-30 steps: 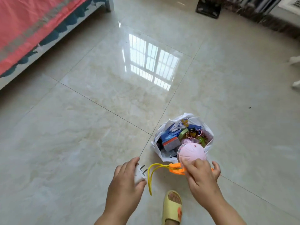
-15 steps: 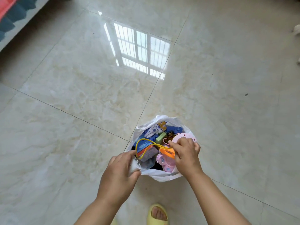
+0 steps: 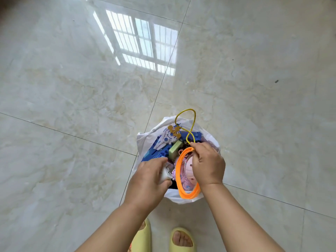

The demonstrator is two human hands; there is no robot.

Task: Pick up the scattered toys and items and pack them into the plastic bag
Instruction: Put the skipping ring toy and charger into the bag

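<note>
Two hands over bag (image 3: 145, 142): left hand (image 3: 151, 177) grips white item (image 3: 165, 174), right hand (image 3: 207, 162) pinches orange hoop (image 3: 179, 179); protruding cord (image 3: 193, 122) may spill out.

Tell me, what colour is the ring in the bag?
Orange ring, clearest in the head view.

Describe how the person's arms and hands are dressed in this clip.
Both forearms are bare, with no sleeves in view. The left hand and right hand wear no gloves, and no rings, watch or bracelet show. On the feet are pale yellow slippers.
</note>
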